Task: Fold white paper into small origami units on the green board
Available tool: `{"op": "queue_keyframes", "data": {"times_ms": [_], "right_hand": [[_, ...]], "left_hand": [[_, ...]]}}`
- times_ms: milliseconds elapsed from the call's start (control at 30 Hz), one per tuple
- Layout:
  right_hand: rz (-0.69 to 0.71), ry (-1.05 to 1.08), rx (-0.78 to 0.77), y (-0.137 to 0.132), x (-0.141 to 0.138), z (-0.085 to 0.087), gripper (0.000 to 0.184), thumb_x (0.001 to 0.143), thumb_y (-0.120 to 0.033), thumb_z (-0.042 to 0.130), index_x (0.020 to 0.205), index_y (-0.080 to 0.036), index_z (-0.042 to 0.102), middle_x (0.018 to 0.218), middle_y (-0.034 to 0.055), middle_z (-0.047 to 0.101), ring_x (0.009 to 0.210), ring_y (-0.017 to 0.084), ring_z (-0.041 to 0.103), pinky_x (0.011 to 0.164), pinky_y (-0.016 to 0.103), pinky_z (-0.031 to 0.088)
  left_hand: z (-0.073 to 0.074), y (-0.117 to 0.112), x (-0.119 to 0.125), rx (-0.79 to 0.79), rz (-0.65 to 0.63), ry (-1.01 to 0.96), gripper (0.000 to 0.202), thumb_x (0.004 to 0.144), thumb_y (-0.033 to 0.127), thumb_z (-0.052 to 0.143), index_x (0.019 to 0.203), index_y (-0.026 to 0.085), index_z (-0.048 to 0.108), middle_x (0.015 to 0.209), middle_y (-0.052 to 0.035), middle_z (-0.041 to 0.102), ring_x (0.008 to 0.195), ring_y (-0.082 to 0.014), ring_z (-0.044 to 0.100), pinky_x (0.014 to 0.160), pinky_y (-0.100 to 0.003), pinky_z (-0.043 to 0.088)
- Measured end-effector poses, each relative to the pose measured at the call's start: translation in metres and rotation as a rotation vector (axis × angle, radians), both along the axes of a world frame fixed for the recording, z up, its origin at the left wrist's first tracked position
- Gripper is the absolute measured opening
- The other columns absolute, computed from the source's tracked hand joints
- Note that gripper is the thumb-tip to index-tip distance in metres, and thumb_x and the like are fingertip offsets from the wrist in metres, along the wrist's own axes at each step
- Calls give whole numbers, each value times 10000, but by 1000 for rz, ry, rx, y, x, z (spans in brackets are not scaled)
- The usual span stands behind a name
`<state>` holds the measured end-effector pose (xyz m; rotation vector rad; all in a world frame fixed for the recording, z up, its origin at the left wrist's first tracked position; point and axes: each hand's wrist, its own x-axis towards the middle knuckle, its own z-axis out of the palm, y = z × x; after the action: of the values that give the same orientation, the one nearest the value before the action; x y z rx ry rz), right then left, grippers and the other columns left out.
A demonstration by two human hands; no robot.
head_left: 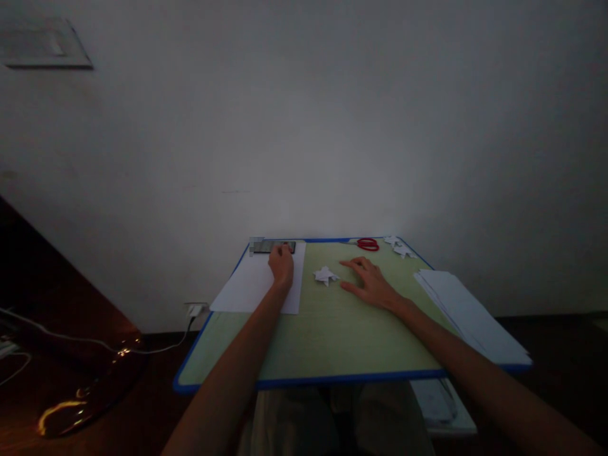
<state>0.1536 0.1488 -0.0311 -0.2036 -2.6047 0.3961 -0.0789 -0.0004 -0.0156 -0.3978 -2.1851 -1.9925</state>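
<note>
A: What bounds us at the back?
B: We have the wall [342,126] right behind the far edge of our counter [327,345], so our room lies towards us. Blue trim marks the rim, and a broad strip of pale green surface runs along the near side.
A: And at the sides?
B: On our right, the paper stack [479,320] lies over the side edge, reaching the near corner. On our left, the white sheet [249,285] runs along the other edge. Between them we see a wide stretch of green.
A: Where are we working?
B: Our right hand [373,286] is over that stretch, thumb and fingers spread apart. Our left hand [282,266] is above the sheet, at the phone [266,246] by the far edge; its fingers are bent close together, but we cannot tell whether they grip anything.
A: Anything smaller?
B: We have red-handled scissors [368,244] near the far edge, two folded pieces [403,251] by the far right corner, and one folded paper figure [325,275] mid-counter, just left of our right hand's fingertips, with green surface around it.
</note>
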Motion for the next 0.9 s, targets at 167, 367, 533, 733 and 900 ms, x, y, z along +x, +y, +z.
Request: {"op": "queue_keyframes", "data": {"times_ms": [167, 367, 533, 733, 900], "right_hand": [[127, -73, 102, -6, 0, 7, 667, 924, -619, 584, 1490, -284, 474, 1389, 152, 512, 1300, 321, 493, 1072, 526, 369], [120, -128, 108, -8, -7, 11, 699, 919, -643, 576, 1511, -295, 452, 1409, 154, 496, 1289, 324, 506, 1047, 530, 375], [75, -106, 125, -14, -13, 11, 595, 916, -651, 580, 1399, -302, 588, 1327, 139, 540, 1213, 314, 543, 991, 519, 395], [-49, -91, 15, -11, -14, 6, 474, 973, -634, 489, 1263, -307, 673, 1215, 111, 585, 1163, 293, 560, 967, 505, 411], [4, -48, 35, -14, -12, 7, 535, 966, -621, 513, 1371, -278, 581, 1244, 126, 584, 1189, 298, 550, 992, 503, 410]], "left_hand": [[0, 0, 0, 0, 1, -4, 200, 827, 276, 499, 694, 220, 637, 805, -50, 707, 854, -238, 653, 831, -350, 478], [0, -1, 1, -7, -9, 6, 218, 837, 288, 488, 706, 209, 644, 806, -56, 700, 858, -240, 645, 817, -351, 470], [-1, -1, 1, -4, -8, 11, 214, 837, 273, 482, 709, 207, 641, 802, -52, 701, 845, -230, 646, 811, -342, 471], [-2, 1, 1, 7, -14, 6, 220, 846, 285, 479, 716, 210, 640, 807, -57, 702, 848, -230, 647, 803, -340, 474], [-2, 1, 2, 24, -11, -4, 209, 835, 277, 478, 708, 211, 631, 806, -50, 701, 830, -219, 644, 792, -332, 476]]}}
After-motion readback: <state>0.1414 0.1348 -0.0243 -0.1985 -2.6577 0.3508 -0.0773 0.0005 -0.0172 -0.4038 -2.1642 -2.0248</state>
